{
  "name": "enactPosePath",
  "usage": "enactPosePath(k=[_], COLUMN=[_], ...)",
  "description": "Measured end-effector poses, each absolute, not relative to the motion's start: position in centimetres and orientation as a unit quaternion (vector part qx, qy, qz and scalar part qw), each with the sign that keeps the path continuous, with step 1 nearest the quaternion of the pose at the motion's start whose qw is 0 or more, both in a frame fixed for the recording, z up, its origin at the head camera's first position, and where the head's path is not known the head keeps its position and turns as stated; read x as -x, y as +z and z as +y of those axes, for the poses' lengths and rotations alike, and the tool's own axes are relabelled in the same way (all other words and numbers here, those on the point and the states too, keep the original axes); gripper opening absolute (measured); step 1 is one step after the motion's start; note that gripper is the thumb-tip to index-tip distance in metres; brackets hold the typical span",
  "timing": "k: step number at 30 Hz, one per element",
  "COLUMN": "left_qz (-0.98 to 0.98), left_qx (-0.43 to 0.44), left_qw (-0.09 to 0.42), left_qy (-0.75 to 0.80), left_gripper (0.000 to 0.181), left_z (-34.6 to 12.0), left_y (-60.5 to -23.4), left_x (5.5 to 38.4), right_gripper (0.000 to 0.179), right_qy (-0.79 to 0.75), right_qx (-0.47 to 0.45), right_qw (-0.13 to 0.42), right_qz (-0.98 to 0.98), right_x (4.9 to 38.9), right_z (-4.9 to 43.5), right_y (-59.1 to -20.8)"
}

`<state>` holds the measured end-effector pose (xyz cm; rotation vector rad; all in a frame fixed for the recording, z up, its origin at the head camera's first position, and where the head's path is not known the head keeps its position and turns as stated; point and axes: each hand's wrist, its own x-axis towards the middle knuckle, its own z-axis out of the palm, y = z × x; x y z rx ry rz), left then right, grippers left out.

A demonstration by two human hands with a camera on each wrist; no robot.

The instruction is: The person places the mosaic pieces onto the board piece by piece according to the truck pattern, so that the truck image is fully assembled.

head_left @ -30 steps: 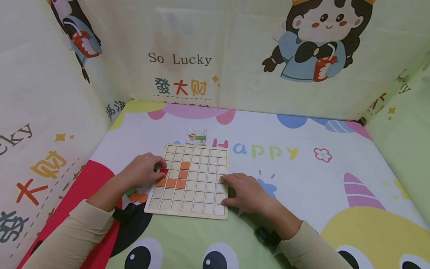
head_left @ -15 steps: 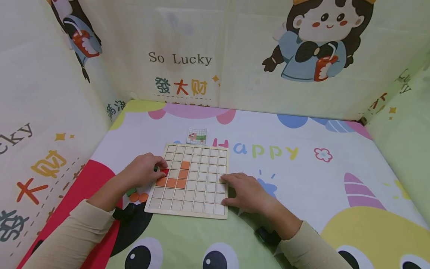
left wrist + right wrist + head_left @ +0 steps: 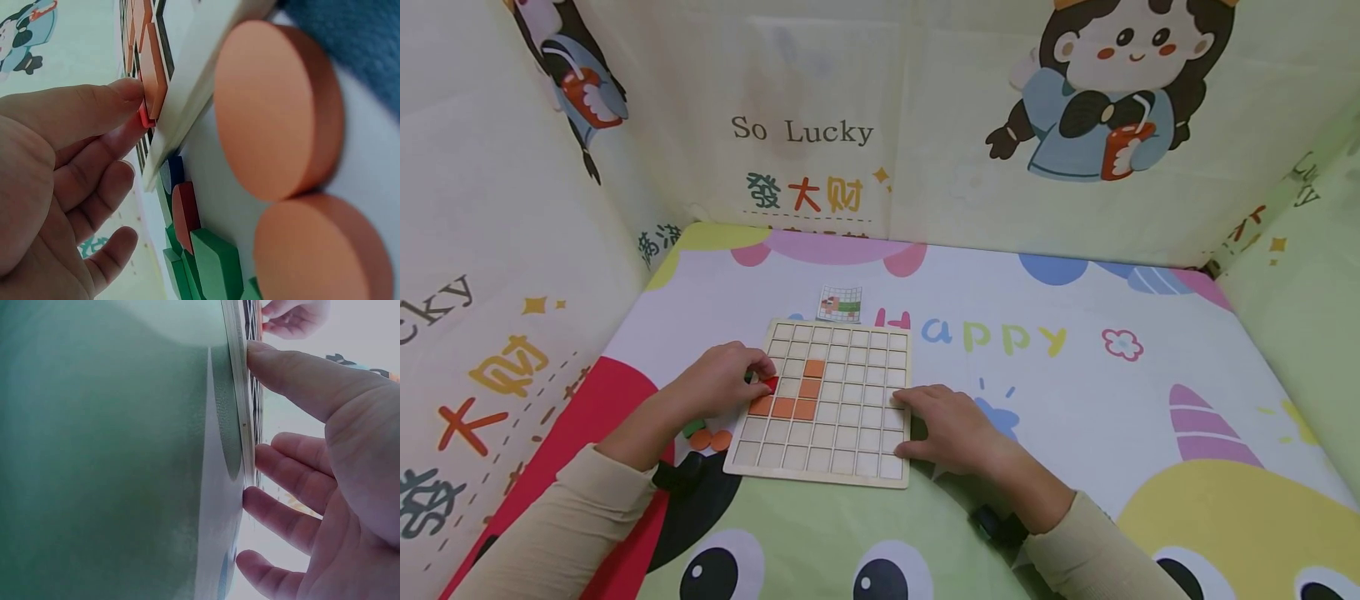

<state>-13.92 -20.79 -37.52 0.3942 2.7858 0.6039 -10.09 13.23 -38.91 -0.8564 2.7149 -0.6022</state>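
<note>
A square wooden grid board [image 3: 857, 477] lies on the table. Several orange square tiles [image 3: 805, 409] fill cells in its left part. My left hand [image 3: 718, 382] pinches a small red tile [image 3: 771, 384] between thumb and fingertips at the board's left column, just above an orange tile. In the left wrist view the red tile [image 3: 146, 117] is mostly hidden by the fingers. My right hand [image 3: 953, 429] rests on the board's right edge with thumb and fingers spread; the right wrist view shows its thumb [image 3: 275, 362] at that edge.
Two orange discs [image 3: 265, 112] lie left of the board. Beside them are several green pieces [image 3: 215, 262], a reddish piece [image 3: 185, 215] and a dark blue piece [image 3: 173, 174]. A small picture card [image 3: 839, 305] with a coloured grid lies beyond the board's far edge.
</note>
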Motion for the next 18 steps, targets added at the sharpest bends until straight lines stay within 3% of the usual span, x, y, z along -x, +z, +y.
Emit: enactPosePath(k=[18], left_qz=[0.953], left_qx=[-0.121], left_qw=[0.152], left_qy=[0.231], left_gripper=[0.03], left_z=[-21.17], left_y=[-36.97], left_x=[14.11], right_gripper=[0.066], right_qy=[-0.203], right_qx=[0.29], right_qw=[0.118], right_qz=[0.928], right_x=[10.13], right_z=[13.19], right_y=[-38.79])
